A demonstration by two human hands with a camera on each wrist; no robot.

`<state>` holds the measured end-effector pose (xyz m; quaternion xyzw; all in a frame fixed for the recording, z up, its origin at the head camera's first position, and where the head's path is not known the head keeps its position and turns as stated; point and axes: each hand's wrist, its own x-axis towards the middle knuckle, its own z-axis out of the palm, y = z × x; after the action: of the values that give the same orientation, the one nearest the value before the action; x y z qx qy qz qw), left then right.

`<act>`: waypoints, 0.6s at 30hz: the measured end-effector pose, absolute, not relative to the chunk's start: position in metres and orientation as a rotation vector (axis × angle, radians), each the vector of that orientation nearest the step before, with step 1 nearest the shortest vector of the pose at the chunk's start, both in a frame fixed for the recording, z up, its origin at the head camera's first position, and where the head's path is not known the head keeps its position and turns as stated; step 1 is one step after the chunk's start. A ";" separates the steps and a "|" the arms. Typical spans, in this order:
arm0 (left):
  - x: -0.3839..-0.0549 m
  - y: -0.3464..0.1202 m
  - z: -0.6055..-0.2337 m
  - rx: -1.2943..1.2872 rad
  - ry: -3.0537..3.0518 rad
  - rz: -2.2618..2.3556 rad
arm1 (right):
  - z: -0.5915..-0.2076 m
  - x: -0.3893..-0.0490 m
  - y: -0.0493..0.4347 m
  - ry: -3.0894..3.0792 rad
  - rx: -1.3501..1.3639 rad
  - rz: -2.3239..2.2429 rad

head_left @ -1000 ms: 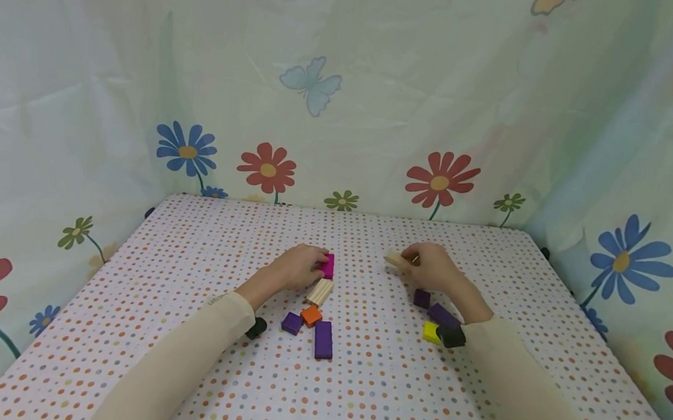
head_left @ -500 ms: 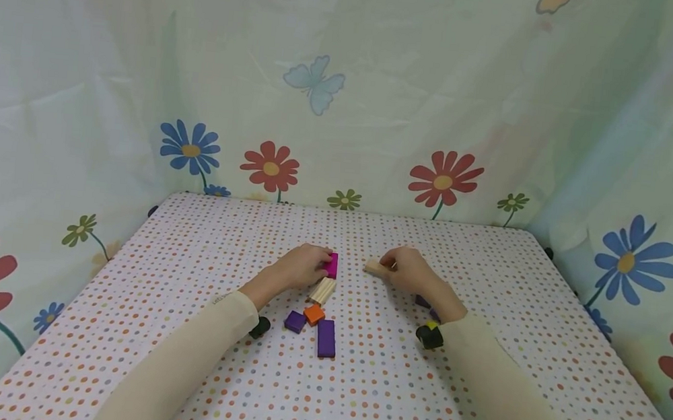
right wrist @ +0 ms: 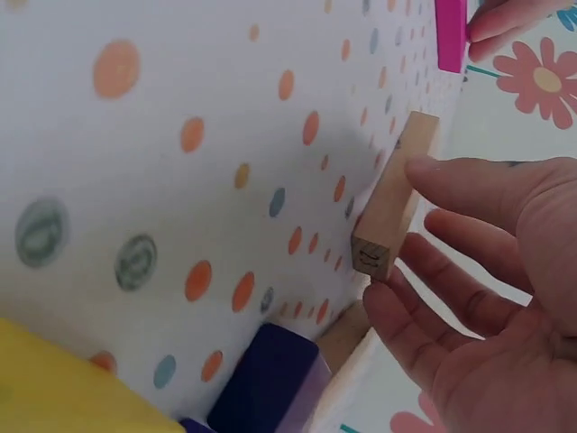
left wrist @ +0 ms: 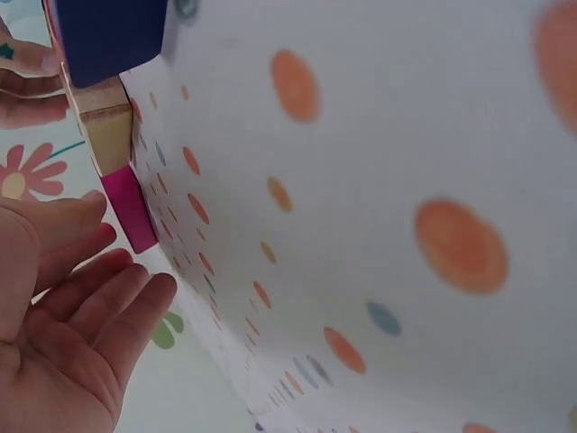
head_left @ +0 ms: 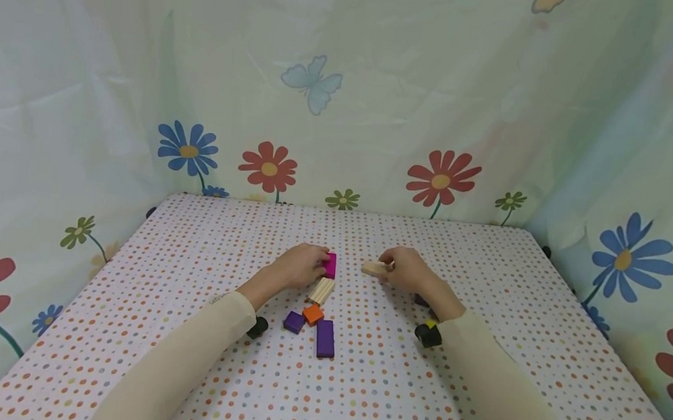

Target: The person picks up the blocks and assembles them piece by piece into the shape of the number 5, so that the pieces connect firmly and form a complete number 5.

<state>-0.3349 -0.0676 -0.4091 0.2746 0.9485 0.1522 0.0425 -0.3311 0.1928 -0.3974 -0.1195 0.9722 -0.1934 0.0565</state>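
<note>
The left hand [head_left: 299, 266] is resting at the pink block [head_left: 330, 265], its fingers loosely extended; whether they are pressing on it I cannot tell. Nearer the person than these fingertips, the small purple block [head_left: 294, 322], the orange block [head_left: 313, 314] and the pale wooden pieces [head_left: 320, 290] are lying in a loose chain, with the long purple block [head_left: 325, 339] sitting just beside the orange one. The pink block is lying just right of the left fingertips, its long axis running away from the person. Past it, bare cloth [head_left: 348, 267] is separating it from the wooden block [head_left: 374, 268], which is pointing leftward out of the right fingers, its long axis lying roughly crosswise to the pink one. The right hand [head_left: 408, 271] is pinching this block between thumb and fingers and is clearly the nearer hand. Nearer the person than the right fingers, a dark block [head_left: 420, 300] and a yellow block [head_left: 431, 324] are showing partly behind the wrist.
</note>
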 end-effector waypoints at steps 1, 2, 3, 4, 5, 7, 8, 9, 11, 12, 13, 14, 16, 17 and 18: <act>-0.335 -0.068 -0.409 0.835 2.903 0.462 | -0.397 -0.331 0.193 2.953 -0.370 -0.581; -0.334 -0.068 -0.409 0.828 2.903 0.462 | -0.396 -0.330 0.194 2.958 -0.377 -0.573; -0.334 -0.069 -0.409 0.821 2.903 0.463 | -0.395 -0.329 0.195 2.966 -0.385 -0.560; -0.334 -0.069 -0.409 0.815 2.902 0.463 | -0.394 -0.329 0.195 2.973 -0.382 -0.549; -0.334 -0.069 -0.409 0.807 2.898 0.469 | -0.393 -0.328 0.196 2.978 -0.384 -0.543; -0.334 -0.069 -0.409 0.783 2.888 0.485 | -0.391 -0.328 0.196 2.985 -0.382 -0.537; -0.334 -0.069 -0.409 0.766 2.884 0.493 | -0.391 -0.328 0.196 2.983 -0.375 -0.546; -0.334 -0.068 -0.408 0.749 2.883 0.497 | -0.390 -0.327 0.196 2.983 -0.370 -0.552; -0.333 -0.067 -0.408 0.722 2.882 0.505 | -0.389 -0.327 0.196 2.976 -0.361 -0.573; -0.333 -0.067 -0.408 0.712 2.884 0.500 | -0.389 -0.327 0.196 2.975 -0.365 -0.577; -0.333 -0.066 -0.407 0.709 2.887 0.491 | -0.389 -0.327 0.196 2.970 -0.363 -0.585; -0.332 -0.065 -0.407 0.706 2.888 0.483 | -0.390 -0.327 0.195 2.965 -0.359 -0.593; -0.332 -0.064 -0.407 0.705 2.887 0.476 | -0.390 -0.328 0.194 2.957 -0.350 -0.595; -0.332 -0.063 -0.407 0.707 2.891 0.466 | -0.390 -0.329 0.193 2.954 -0.348 -0.597; -0.333 -0.063 -0.407 0.708 2.888 0.468 | -0.391 -0.330 0.192 2.953 -0.346 -0.598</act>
<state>-0.3327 -0.0629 -0.4073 0.2346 0.9574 0.1551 0.0657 -0.3303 0.1923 -0.3906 -0.1138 0.9723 -0.1968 0.0544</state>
